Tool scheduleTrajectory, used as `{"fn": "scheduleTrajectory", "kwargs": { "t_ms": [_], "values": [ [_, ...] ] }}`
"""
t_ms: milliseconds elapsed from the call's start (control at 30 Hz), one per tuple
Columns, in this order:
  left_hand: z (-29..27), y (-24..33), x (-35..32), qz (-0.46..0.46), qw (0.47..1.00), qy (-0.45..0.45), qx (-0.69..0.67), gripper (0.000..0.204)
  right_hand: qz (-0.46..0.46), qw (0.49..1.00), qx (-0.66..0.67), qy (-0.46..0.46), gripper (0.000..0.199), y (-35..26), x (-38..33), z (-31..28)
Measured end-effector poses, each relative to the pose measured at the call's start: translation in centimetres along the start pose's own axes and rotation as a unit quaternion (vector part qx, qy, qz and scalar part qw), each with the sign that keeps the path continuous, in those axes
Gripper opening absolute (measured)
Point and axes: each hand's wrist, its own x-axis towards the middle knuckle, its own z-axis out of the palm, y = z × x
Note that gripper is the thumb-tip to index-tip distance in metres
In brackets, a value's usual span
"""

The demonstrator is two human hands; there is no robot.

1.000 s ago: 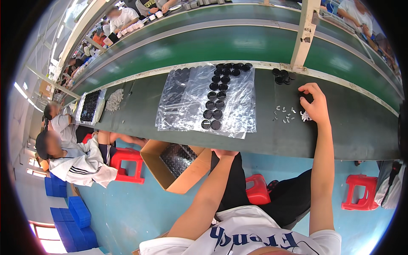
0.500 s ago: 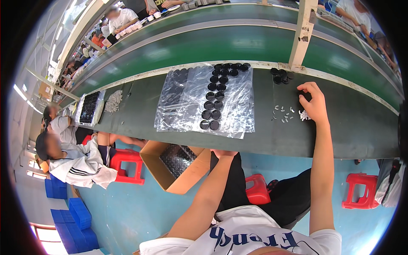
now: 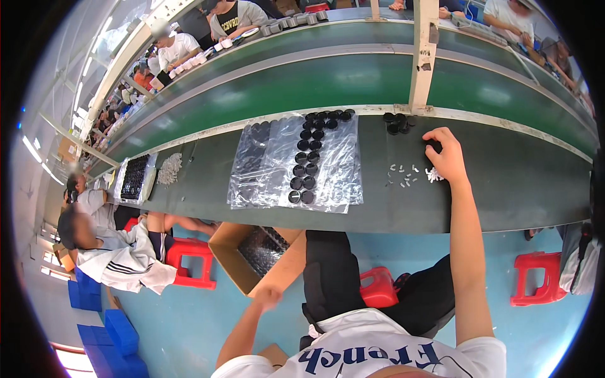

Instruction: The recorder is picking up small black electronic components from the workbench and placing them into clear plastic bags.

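My right hand (image 3: 446, 156) rests over the dark bench, fingers curled around a black round cap (image 3: 433, 145). Beside it lie a small heap of white bits (image 3: 433, 174) and several loose white pieces (image 3: 403, 176). My left hand (image 3: 270, 296) hangs below the bench edge, by the side of an open cardboard box (image 3: 277, 277); motion smears its fingers. Stacked clear plastic bags (image 3: 252, 183) lie on the bench in front of me, with black round caps (image 3: 302, 157) set on them in a paired column and a cluster at the far end.
A group of black caps (image 3: 398, 123) sits near the post (image 3: 423, 63) at the bench's back edge. Bubble wrap (image 3: 261, 249) fills part of the box. Red stools (image 3: 191, 263) stand on the floor. To the left is a seated person (image 3: 120, 246), near a pile of grey bits (image 3: 169, 169).
My left hand has dropped from the bench's front edge down and left, to beside the box. My right hand stays over the same bench spot. The view has shifted slightly.
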Motion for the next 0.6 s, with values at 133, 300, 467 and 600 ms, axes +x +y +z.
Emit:
{"fn": "scheduleTrajectory", "kwargs": {
  "t_ms": [133, 300, 467, 600],
  "values": [
    [8.9, -20.5, -11.1, 0.264, 0.810, -0.512, -0.106, 0.033, 0.008, 0.999, 0.032, -0.010, 0.022, -1.4, 0.8, 1.8],
    [9.8, -23.0, -11.6, 0.236, 0.820, -0.510, -0.109, 0.033, -0.023, 1.000, 0.009, -0.007, 0.022, -0.3, 0.9, 1.7],
    [11.6, -22.8, -13.1, 0.206, 0.830, -0.506, -0.116, 0.033, -0.008, 1.000, 0.007, -0.018, 0.023, 0.0, 0.6, 1.3],
    [11.5, -22.0, -13.4, 0.181, 0.835, -0.509, -0.107, 0.033, -0.007, 1.000, 0.021, -0.018, 0.023, -0.4, 0.6, 1.5]
  ]
}}
